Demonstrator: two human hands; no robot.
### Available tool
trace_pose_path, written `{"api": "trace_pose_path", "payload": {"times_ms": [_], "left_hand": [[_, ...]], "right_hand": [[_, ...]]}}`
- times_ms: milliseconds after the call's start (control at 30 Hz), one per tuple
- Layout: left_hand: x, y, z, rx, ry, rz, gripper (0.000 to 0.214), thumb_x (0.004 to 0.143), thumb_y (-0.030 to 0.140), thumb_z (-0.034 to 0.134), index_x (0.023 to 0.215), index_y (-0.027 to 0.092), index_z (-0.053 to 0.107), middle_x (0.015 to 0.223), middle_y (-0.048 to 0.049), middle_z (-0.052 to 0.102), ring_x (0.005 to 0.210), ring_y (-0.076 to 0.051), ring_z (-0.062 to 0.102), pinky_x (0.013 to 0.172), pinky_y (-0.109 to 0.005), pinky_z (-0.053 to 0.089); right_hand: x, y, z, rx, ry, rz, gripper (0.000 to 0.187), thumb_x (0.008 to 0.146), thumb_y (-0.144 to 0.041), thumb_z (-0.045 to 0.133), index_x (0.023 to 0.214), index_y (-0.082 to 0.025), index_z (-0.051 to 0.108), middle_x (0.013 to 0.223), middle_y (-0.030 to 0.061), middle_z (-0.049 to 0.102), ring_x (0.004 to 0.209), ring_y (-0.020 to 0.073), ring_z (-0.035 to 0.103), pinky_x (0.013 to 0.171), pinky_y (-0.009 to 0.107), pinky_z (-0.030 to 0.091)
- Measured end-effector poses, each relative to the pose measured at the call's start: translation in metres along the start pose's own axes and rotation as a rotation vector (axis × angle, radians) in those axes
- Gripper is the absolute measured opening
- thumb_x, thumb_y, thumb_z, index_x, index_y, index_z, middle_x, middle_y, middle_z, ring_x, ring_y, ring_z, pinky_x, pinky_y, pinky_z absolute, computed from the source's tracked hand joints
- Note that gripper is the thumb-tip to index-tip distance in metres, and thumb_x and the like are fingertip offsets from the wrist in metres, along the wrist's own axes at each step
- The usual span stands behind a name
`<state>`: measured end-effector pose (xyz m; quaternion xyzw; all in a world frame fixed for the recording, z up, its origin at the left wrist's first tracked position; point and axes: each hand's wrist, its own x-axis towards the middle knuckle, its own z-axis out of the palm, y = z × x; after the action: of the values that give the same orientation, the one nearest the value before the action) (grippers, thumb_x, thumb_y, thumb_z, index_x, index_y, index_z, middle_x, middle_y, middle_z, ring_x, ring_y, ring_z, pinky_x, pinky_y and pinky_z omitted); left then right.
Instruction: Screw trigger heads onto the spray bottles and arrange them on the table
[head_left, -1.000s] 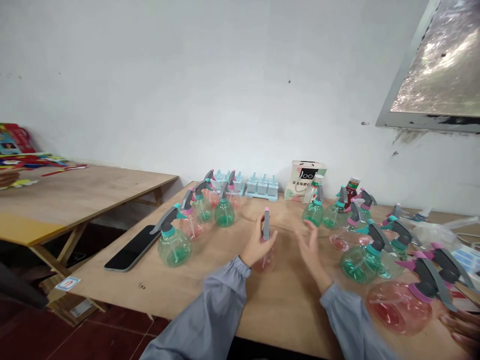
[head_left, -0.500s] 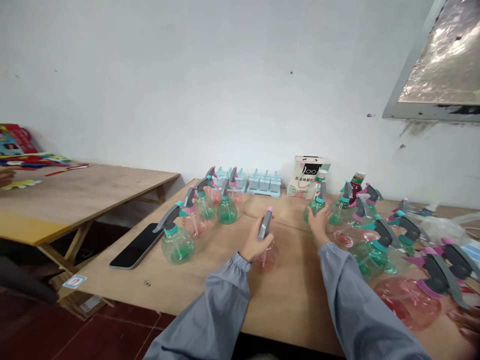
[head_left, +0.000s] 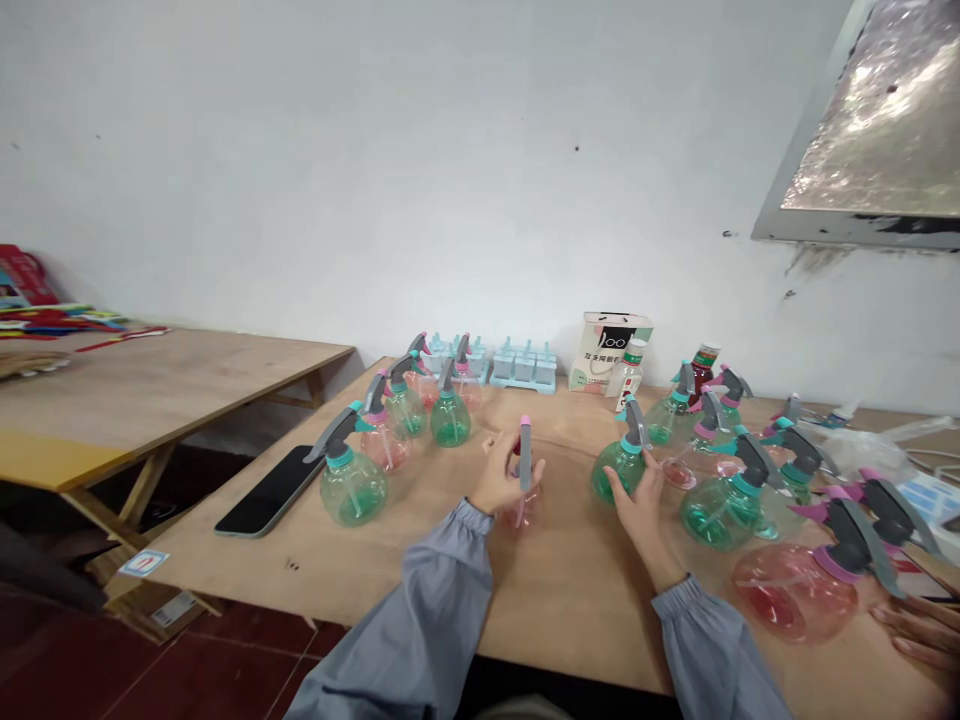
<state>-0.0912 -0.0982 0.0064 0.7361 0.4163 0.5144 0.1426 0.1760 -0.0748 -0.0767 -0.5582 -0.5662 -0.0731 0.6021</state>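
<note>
My left hand [head_left: 501,478] is closed around the neck of a pink spray bottle [head_left: 523,512], whose grey trigger head with a pink nozzle stands upright. My right hand [head_left: 641,505] grips the round body of a green spray bottle [head_left: 616,470], thumb on the near side. That bottle has a grey lever and a teal collar. To the left, another green spray bottle [head_left: 355,492] and a pink one [head_left: 386,443] stand beside a dark green one [head_left: 451,418]. On the right are a clear-green bottle [head_left: 720,512] and a large pink bottle [head_left: 795,592].
A phone [head_left: 270,492] lies near the table's left edge. Light-blue ice-pop moulds [head_left: 523,366], a printed paper box [head_left: 600,352] and a red sauce bottle [head_left: 703,372] stand at the back. Another person's hand [head_left: 921,630] rests at the far right. A second table [head_left: 187,385] is on the left.
My right hand has drawn the green spray bottle nearer, away from the glass bottle by the box. My left hand stays on the pink bottle, its grey head now turned more edge-on.
</note>
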Motion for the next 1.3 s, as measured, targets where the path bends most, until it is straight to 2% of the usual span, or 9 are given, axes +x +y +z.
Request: {"api": "trace_pose_path", "payload": {"times_ms": [133, 300, 433, 600, 733, 900, 1067, 1233, 1300], "left_hand": [[0.001, 0.004, -0.002, -0.001, -0.059, 0.018, 0.036, 0.076, 0.041, 0.073, 0.107, 0.024, 0.064, 0.106, -0.0059, 0.069, 0.104, -0.027, 0.061, 0.099, -0.048, 0.038], [0.003, 0.010, -0.004, 0.037, -0.095, 0.018, 0.017, 0.079, 0.036, 0.066, 0.089, 0.022, 0.064, 0.090, -0.0044, 0.069, 0.094, -0.025, 0.062, 0.098, -0.046, 0.036], [0.001, 0.010, -0.007, 0.013, -0.107, 0.094, 0.030, 0.080, 0.038, 0.063, 0.106, 0.023, 0.065, 0.104, -0.0074, 0.070, 0.105, -0.028, 0.060, 0.098, -0.046, 0.036], [-0.002, 0.005, -0.010, 0.011, -0.095, 0.194, 0.019, 0.074, 0.037, 0.063, 0.087, 0.024, 0.061, 0.082, -0.0032, 0.063, 0.084, -0.025, 0.058, 0.093, -0.049, 0.039], [-0.001, 0.004, -0.010, 0.001, -0.087, 0.200, 0.030, 0.077, 0.039, 0.060, 0.103, 0.024, 0.062, 0.097, -0.0077, 0.067, 0.097, -0.028, 0.059, 0.095, -0.051, 0.037], [-0.001, 0.005, -0.010, 0.015, -0.068, 0.210, 0.014, 0.072, 0.033, 0.058, 0.083, 0.024, 0.055, 0.077, -0.0033, 0.059, 0.081, -0.025, 0.056, 0.090, -0.050, 0.037], [0.000, 0.010, -0.009, 0.039, -0.092, 0.254, 0.029, 0.075, 0.035, 0.060, 0.103, 0.024, 0.059, 0.094, -0.0058, 0.064, 0.094, -0.027, 0.058, 0.100, -0.052, 0.034], [0.005, 0.016, -0.005, 0.114, -0.105, 0.207, 0.015, 0.070, 0.029, 0.062, 0.083, 0.023, 0.059, 0.077, -0.0017, 0.060, 0.082, -0.023, 0.058, 0.099, -0.049, 0.036], [0.007, 0.016, -0.003, 0.134, -0.128, 0.175, 0.018, 0.074, 0.031, 0.063, 0.090, 0.023, 0.063, 0.083, -0.0032, 0.064, 0.087, -0.024, 0.061, 0.103, -0.050, 0.035]], "right_hand": [[-0.001, -0.004, -0.002, 0.015, -0.026, 0.025, 0.082, 0.085, -0.074, 0.053, 0.141, -0.015, 0.041, 0.132, 0.0206, 0.050, 0.131, 0.0366, 0.045, 0.111, 0.058, 0.036], [-0.001, -0.005, -0.003, 0.016, -0.019, 0.021, 0.084, 0.085, -0.076, 0.052, 0.140, -0.014, 0.041, 0.132, 0.0210, 0.051, 0.130, 0.0365, 0.047, 0.110, 0.059, 0.037], [-0.001, -0.004, -0.002, 0.015, -0.015, 0.020, 0.084, 0.085, -0.078, 0.051, 0.139, -0.014, 0.043, 0.131, 0.0208, 0.052, 0.129, 0.0370, 0.048, 0.110, 0.059, 0.038], [-0.001, -0.004, -0.002, 0.018, -0.015, 0.015, 0.084, 0.084, -0.081, 0.050, 0.138, -0.017, 0.042, 0.131, 0.0194, 0.053, 0.129, 0.0365, 0.049, 0.110, 0.059, 0.038], [-0.001, -0.002, -0.002, 0.029, -0.033, 0.018, 0.083, 0.084, -0.080, 0.050, 0.139, -0.018, 0.041, 0.131, 0.0192, 0.052, 0.129, 0.0359, 0.048, 0.111, 0.059, 0.037], [-0.001, -0.001, -0.001, 0.028, -0.024, 0.012, 0.083, 0.084, -0.079, 0.050, 0.139, -0.018, 0.041, 0.132, 0.0189, 0.052, 0.129, 0.0355, 0.048, 0.110, 0.058, 0.038], [-0.001, -0.002, -0.001, 0.035, -0.025, 0.015, 0.084, 0.084, -0.080, 0.050, 0.139, -0.017, 0.042, 0.131, 0.0193, 0.052, 0.129, 0.0361, 0.048, 0.109, 0.059, 0.038], [-0.003, -0.004, 0.000, 0.058, -0.023, 0.011, 0.081, 0.084, -0.077, 0.053, 0.140, -0.019, 0.041, 0.132, 0.0179, 0.052, 0.130, 0.0348, 0.048, 0.110, 0.058, 0.038], [-0.004, -0.005, 0.001, 0.063, -0.014, 0.000, 0.080, 0.084, -0.075, 0.055, 0.139, -0.019, 0.043, 0.131, 0.0168, 0.053, 0.129, 0.0344, 0.048, 0.110, 0.058, 0.038]]}}
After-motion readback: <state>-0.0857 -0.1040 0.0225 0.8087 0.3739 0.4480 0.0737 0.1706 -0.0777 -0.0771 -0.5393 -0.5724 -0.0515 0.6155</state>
